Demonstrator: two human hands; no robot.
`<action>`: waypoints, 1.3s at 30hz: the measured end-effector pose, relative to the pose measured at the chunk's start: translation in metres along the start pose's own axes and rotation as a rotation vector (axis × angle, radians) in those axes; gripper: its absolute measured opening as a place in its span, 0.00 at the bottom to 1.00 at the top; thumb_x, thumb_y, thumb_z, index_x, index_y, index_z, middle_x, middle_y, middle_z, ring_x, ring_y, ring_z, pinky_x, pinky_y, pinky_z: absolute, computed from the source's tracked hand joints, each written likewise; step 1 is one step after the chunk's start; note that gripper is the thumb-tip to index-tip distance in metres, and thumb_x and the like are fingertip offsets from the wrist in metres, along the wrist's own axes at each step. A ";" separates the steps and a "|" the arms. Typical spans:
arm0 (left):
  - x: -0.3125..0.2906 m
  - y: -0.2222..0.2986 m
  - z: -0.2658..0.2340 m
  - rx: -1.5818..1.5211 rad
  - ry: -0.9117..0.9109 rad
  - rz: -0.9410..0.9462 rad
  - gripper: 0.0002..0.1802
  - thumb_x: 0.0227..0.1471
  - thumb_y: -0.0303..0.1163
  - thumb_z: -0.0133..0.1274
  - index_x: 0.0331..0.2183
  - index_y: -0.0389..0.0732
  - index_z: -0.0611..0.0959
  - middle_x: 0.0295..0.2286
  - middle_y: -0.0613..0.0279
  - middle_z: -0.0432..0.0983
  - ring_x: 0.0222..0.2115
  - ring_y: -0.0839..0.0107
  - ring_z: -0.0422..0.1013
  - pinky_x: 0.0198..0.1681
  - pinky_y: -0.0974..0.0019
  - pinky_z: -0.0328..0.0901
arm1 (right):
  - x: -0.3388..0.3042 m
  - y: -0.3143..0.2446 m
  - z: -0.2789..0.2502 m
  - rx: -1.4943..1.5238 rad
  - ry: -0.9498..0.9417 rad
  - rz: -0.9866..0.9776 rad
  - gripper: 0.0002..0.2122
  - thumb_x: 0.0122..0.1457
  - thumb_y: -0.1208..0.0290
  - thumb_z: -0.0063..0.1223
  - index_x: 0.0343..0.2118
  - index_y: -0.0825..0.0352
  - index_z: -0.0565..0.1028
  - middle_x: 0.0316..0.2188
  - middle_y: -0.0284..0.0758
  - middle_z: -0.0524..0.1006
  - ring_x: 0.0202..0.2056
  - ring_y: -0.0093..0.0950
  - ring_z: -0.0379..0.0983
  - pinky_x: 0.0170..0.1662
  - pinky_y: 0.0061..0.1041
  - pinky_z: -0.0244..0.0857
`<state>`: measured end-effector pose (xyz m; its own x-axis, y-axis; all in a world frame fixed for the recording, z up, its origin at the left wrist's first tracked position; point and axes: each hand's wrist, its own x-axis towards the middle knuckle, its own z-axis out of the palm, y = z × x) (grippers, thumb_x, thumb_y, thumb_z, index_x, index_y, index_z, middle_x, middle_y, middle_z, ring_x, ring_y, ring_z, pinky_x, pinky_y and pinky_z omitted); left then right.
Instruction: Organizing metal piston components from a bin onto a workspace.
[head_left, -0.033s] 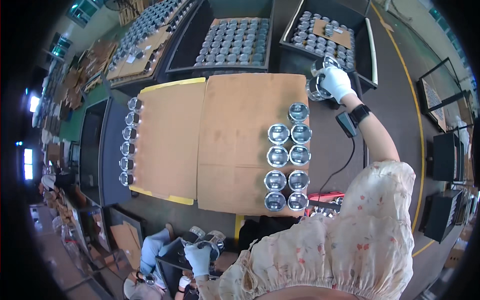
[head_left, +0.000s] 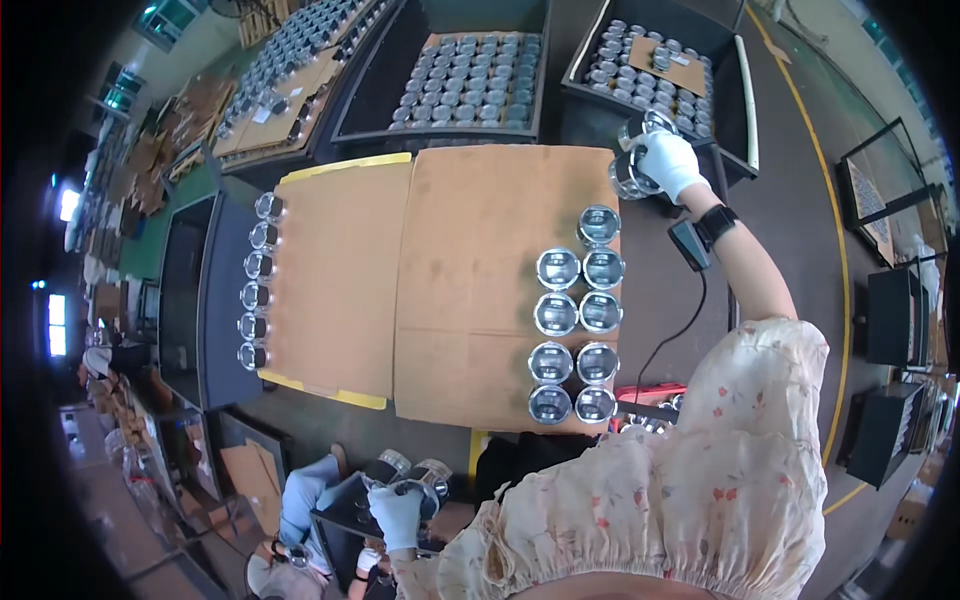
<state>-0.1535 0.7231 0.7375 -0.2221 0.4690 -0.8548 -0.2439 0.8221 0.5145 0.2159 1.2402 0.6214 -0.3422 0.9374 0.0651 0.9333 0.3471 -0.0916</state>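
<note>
My right hand [head_left: 668,163], in a white glove, is closed around two shiny metal pistons [head_left: 632,176] just off the far right corner of the cardboard sheet [head_left: 470,215]. Down at the lower left, my white-gloved left hand [head_left: 396,517] is closed on pistons [head_left: 431,480], low beside the near edge of the cardboard; its fingertips are partly hidden. Two columns of upright pistons [head_left: 556,313] stand along the sheet's right side, with one extra at the far end. Another row of pistons [head_left: 256,297] lines the left edge of the board.
Dark bins [head_left: 545,70] full of pistons stand along the far side. Near my left hand, another person's leg [head_left: 305,500] and gloved hand show. A cable hangs from a device [head_left: 689,246] at my right wrist. A red tray [head_left: 655,393] sits by the near right corner.
</note>
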 end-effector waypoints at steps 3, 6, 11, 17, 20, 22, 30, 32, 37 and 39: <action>-0.001 0.020 -0.004 0.455 0.047 0.098 0.30 0.60 0.51 0.44 0.45 0.29 0.76 0.41 0.47 0.76 0.40 0.60 0.75 0.46 0.59 0.71 | 0.035 -0.030 0.031 0.056 -0.051 -0.058 0.11 0.52 0.67 0.53 0.38 0.52 0.82 0.32 0.40 0.81 0.35 0.39 0.79 0.42 0.36 0.72; 0.043 -0.078 0.021 0.767 0.576 0.243 0.26 0.54 0.46 0.52 0.39 0.29 0.77 0.36 0.48 0.76 0.35 0.59 0.76 0.40 0.60 0.71 | 0.063 -0.055 0.065 0.035 -0.084 -0.113 0.12 0.51 0.72 0.52 0.38 0.54 0.82 0.34 0.40 0.81 0.36 0.40 0.79 0.42 0.35 0.73; 0.078 -0.144 0.028 1.110 0.866 0.217 0.21 0.47 0.41 0.56 0.32 0.30 0.76 0.28 0.51 0.74 0.29 0.60 0.75 0.33 0.61 0.70 | 0.083 -0.059 0.116 -0.057 -0.182 -0.116 0.10 0.53 0.74 0.51 0.37 0.63 0.81 0.35 0.43 0.81 0.38 0.42 0.79 0.43 0.35 0.74; 0.071 -0.143 0.027 0.988 0.876 0.167 0.32 0.32 0.39 0.63 0.36 0.22 0.75 0.35 0.41 0.75 0.37 0.46 0.74 0.43 0.56 0.70 | 0.079 -0.064 0.160 -0.037 -0.200 -0.049 0.08 0.55 0.75 0.50 0.35 0.65 0.80 0.33 0.45 0.81 0.36 0.42 0.79 0.40 0.36 0.74; 0.057 -0.072 0.012 0.503 0.513 0.131 0.27 0.37 0.35 0.60 0.40 0.28 0.79 0.37 0.44 0.75 0.38 0.50 0.74 0.42 0.58 0.69 | 0.075 -0.055 0.164 -0.070 -0.209 -0.054 0.08 0.55 0.75 0.50 0.35 0.65 0.80 0.33 0.45 0.81 0.35 0.41 0.80 0.39 0.36 0.74; 0.035 0.036 0.031 0.141 0.217 -0.060 0.21 0.39 0.32 0.58 0.37 0.30 0.80 0.31 0.46 0.76 0.32 0.50 0.74 0.37 0.59 0.70 | 0.079 -0.044 0.175 -0.134 -0.190 -0.142 0.08 0.55 0.71 0.50 0.36 0.62 0.80 0.31 0.40 0.81 0.34 0.38 0.80 0.38 0.34 0.75; 0.168 0.046 0.078 1.197 0.521 0.809 0.23 0.35 0.30 0.57 0.40 0.47 0.85 0.36 0.43 0.75 0.43 0.46 0.71 0.50 0.54 0.66 | 0.005 -0.044 0.095 0.218 0.036 -0.082 0.19 0.53 0.74 0.51 0.50 0.57 0.73 0.51 0.41 0.72 0.44 0.44 0.75 0.46 0.39 0.71; 0.202 0.086 0.091 1.371 0.483 0.985 0.22 0.35 0.36 0.61 0.39 0.48 0.86 0.40 0.44 0.75 0.44 0.47 0.71 0.50 0.53 0.66 | -0.043 -0.034 0.074 0.365 0.194 -0.081 0.18 0.54 0.73 0.50 0.49 0.59 0.74 0.54 0.42 0.70 0.42 0.46 0.75 0.46 0.41 0.71; 0.306 0.181 0.159 1.539 0.363 0.999 0.20 0.43 0.33 0.54 0.41 0.44 0.83 0.43 0.42 0.74 0.47 0.47 0.69 0.53 0.53 0.64 | -0.192 -0.014 0.035 0.449 0.199 0.051 0.15 0.55 0.72 0.54 0.47 0.61 0.74 0.50 0.41 0.73 0.45 0.43 0.74 0.46 0.38 0.71; 0.347 0.204 0.189 1.564 0.355 1.114 0.16 0.45 0.30 0.52 0.38 0.40 0.84 0.41 0.41 0.75 0.45 0.48 0.71 0.51 0.53 0.65 | -0.248 -0.006 0.032 0.474 0.147 0.139 0.14 0.56 0.72 0.54 0.47 0.62 0.74 0.50 0.41 0.73 0.46 0.43 0.74 0.46 0.36 0.71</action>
<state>-0.1021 1.1144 0.5329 0.1424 0.9857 -0.0902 0.9890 -0.1381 0.0524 0.2914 1.0069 0.5739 -0.1676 0.9734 0.1561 0.8055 0.2265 -0.5476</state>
